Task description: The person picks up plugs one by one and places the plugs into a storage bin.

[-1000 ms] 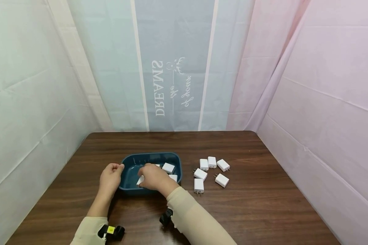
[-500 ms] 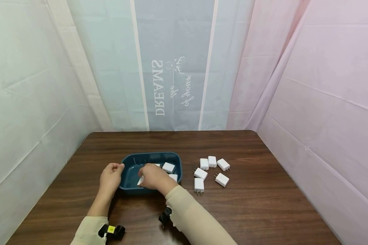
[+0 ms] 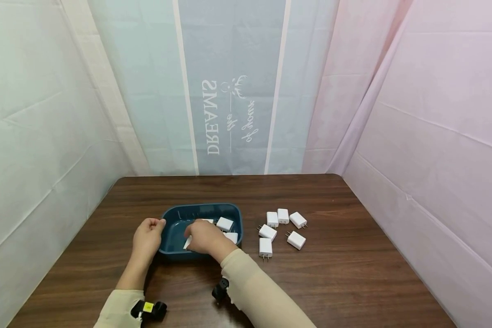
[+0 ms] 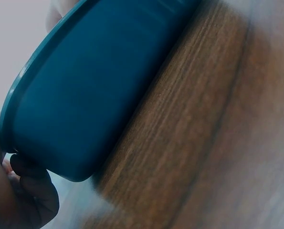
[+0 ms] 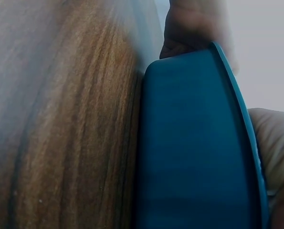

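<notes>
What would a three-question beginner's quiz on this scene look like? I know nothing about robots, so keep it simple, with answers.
1. Count: how many white chargers lie on the table outside the blue tub?
2. True or false: the person's left grip is holding a charger.
3. Pick one: the right grip is A, under the table; B, inside the blue tub; C, beside the loose chargers on the table.

Key: 1. Six. 2. False; it holds the edge of the blue tub. 3. B.
</notes>
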A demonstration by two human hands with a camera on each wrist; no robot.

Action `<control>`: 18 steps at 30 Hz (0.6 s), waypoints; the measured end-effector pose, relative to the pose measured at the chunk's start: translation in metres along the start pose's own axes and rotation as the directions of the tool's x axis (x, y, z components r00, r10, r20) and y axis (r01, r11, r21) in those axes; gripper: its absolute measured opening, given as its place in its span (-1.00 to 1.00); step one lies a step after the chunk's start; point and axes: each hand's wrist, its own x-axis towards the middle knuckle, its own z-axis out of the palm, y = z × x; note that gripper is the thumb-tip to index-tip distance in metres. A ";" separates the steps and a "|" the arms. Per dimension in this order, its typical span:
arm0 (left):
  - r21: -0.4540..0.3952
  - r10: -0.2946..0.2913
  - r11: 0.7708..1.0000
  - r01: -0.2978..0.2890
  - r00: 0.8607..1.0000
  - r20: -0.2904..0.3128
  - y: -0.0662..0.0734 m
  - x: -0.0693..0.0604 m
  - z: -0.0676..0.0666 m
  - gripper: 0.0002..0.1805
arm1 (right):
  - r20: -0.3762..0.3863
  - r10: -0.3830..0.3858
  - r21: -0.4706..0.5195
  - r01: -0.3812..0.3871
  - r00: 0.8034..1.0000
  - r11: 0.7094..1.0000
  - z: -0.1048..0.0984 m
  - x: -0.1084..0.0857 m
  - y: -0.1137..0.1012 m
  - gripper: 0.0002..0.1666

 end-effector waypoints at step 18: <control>-0.005 -0.016 1.000 0.016 1.000 -0.007 0.001 -0.001 0.001 -0.53 | -0.060 0.018 0.092 -0.012 0.998 0.996 0.005 -0.004 0.004 -0.62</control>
